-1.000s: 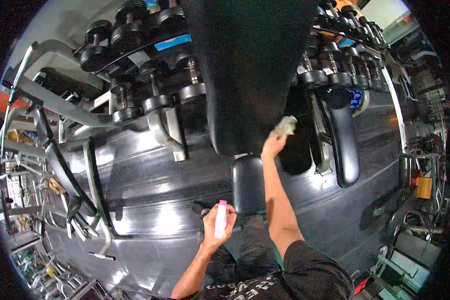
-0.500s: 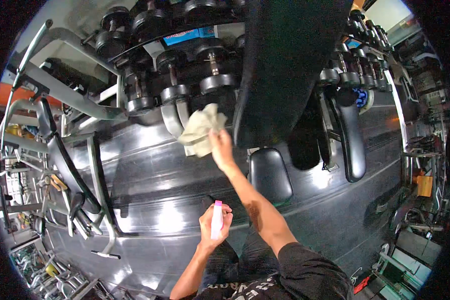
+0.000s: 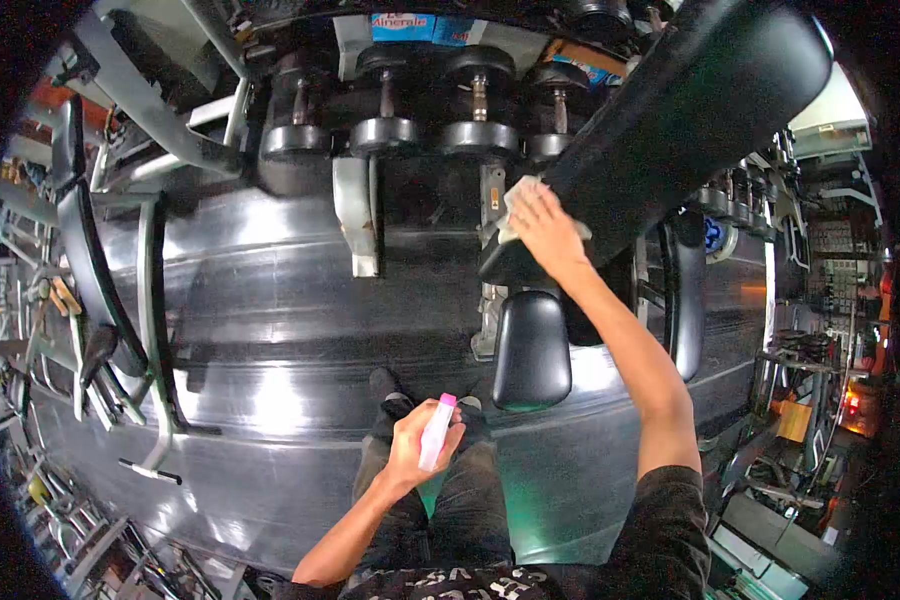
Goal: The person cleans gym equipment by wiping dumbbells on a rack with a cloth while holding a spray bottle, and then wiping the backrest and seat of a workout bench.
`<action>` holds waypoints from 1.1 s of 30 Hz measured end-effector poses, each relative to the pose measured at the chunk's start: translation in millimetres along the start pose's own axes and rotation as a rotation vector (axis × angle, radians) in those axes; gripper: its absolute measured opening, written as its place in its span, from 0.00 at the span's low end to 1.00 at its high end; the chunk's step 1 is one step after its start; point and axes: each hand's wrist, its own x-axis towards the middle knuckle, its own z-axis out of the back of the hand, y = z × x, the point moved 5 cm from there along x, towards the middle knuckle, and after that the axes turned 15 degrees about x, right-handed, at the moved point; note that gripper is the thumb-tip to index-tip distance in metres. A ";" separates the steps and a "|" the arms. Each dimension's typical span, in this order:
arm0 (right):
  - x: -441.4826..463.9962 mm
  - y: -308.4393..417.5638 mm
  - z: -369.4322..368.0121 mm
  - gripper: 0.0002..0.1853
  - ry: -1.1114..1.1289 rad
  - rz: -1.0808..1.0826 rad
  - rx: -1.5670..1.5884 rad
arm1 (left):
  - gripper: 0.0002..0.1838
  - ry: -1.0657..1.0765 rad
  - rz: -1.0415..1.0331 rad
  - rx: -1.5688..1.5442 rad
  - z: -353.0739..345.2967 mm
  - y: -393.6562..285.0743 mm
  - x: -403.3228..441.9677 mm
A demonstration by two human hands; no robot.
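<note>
My left hand [image 3: 417, 448], low in front of my body, is closed around a spray bottle. Its white and pink spray head [image 3: 438, 430] is seen from above; the hand and angle hide its body. My right hand [image 3: 550, 232] reaches forward over a pale cloth [image 3: 516, 206], its fingers lying along it. The cloth is pressed against the lower left edge of the long black bench backrest [image 3: 690, 110]. The bench's small black seat pad [image 3: 533, 350] sits just below, touched by neither hand.
Dumbbells [image 3: 385, 130] line a rack ahead, with a blue-labelled box [image 3: 402, 27] behind them. Another black bench [image 3: 686, 300] stands to the right. At left is a metal-framed bench [image 3: 100, 270]. A grey metal foot [image 3: 356, 215] projects from the rack onto the dark floor [image 3: 270, 350].
My right hand has moved right with the cloth, from mid-air onto the backrest. The view has shifted, and the backrest now appears slanting to the upper right. My left hand keeps the bottle.
</note>
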 end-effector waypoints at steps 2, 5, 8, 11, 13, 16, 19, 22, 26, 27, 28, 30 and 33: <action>0.0 21.2 -18.1 0.18 0.111 -0.024 -0.039 | 0.09 0.006 -0.041 0.006 -5.8 6.2 -1.9; 3.2 45.3 -59.7 0.19 0.155 -0.019 -0.016 | 0.09 0.000 -0.039 -0.053 -18.0 18.5 -3.4; -3.5 73.7 -98.1 0.20 0.226 0.015 -0.045 | 0.09 0.032 -0.036 -0.004 -31.5 33.3 -4.5; -5.5 96.4 -138.3 0.21 0.272 0.031 -0.077 | 0.08 0.026 -0.014 0.029 -40.0 49.8 -3.8; -10.7 112.7 -169.2 0.19 0.303 0.109 -0.085 | 0.09 0.028 0.019 0.032 -48.9 60.6 -5.5; -7.1 134.6 -216.0 0.19 0.328 0.124 -0.075 | 0.09 -0.031 0.085 0.019 -58.0 81.0 -4.0; -4.4 147.0 -239.8 0.20 0.371 0.155 -0.198 | 0.10 -0.073 0.144 -0.002 -69.6 102.3 -9.4; -6.6 159.0 -270.0 0.21 0.412 0.209 -0.208 | 0.10 -0.090 0.180 0.004 -79.5 119.4 -13.4; -19.9 176.0 -305.1 0.21 0.579 0.333 -0.239 | 0.10 -0.122 0.133 0.045 -85.9 128.6 -14.4; -23.6 180.2 -309.6 0.21 0.581 0.339 -0.237 | 0.10 -0.120 0.131 0.058 -86.2 128.1 -14.7; -27.4 182.0 -314.6 0.22 0.601 0.348 -0.280 | 0.10 -0.117 0.125 0.071 -86.7 127.0 -14.4; -31.8 182.7 -323.5 0.24 0.687 0.367 -0.308 | 0.10 -0.117 0.125 0.090 -86.5 124.6 -15.0; -31.8 187.8 -328.4 0.21 0.687 0.312 -0.066 | 0.10 -0.100 0.143 0.099 -87.0 118.2 -13.7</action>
